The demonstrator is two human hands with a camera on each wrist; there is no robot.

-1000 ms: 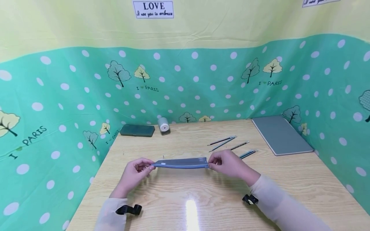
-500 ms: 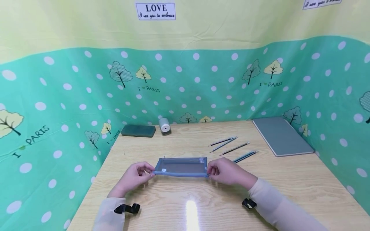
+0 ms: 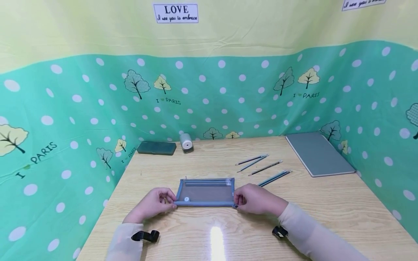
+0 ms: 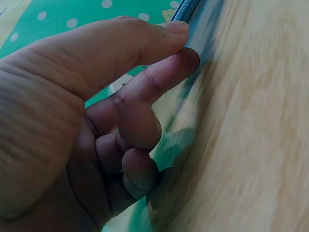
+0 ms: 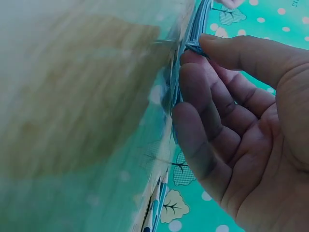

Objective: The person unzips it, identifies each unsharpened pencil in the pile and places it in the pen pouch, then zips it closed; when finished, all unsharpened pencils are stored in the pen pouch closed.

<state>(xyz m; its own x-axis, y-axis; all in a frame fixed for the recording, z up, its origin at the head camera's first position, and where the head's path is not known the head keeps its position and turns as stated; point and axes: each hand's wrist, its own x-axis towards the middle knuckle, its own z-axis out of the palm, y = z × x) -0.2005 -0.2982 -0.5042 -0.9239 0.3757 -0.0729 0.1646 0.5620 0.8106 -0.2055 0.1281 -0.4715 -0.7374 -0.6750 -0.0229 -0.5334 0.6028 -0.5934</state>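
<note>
A see-through zippered pencil pouch [image 3: 208, 193] with blue edging lies flat on the wooden table, its long zip [image 3: 205, 204] along the near side. My left hand [image 3: 154, 203] pinches the pouch's near left corner between thumb and index finger, the other fingers loosely bent. At the near right corner, my right hand [image 3: 258, 198] holds the zip's end. The right wrist view shows my thumb and index finger [image 5: 195, 55] gripping a small blue tab [image 5: 195, 47] there. A small white round mark [image 3: 187, 199] shows near the pouch's left end.
Several pencils [image 3: 265, 168] lie loose beyond my right hand. A grey flat notebook or board [image 3: 318, 154] is at the back right. A dark green case [image 3: 156, 148] and a grey-white cylindrical item [image 3: 186, 141] stand at the back left, before the dotted green curtain [image 3: 222, 90].
Both hands have brought the pouch's near edge down and toward me. The pouch has gone from tilted and raised to flat on the table, with both corners still pinched.
</note>
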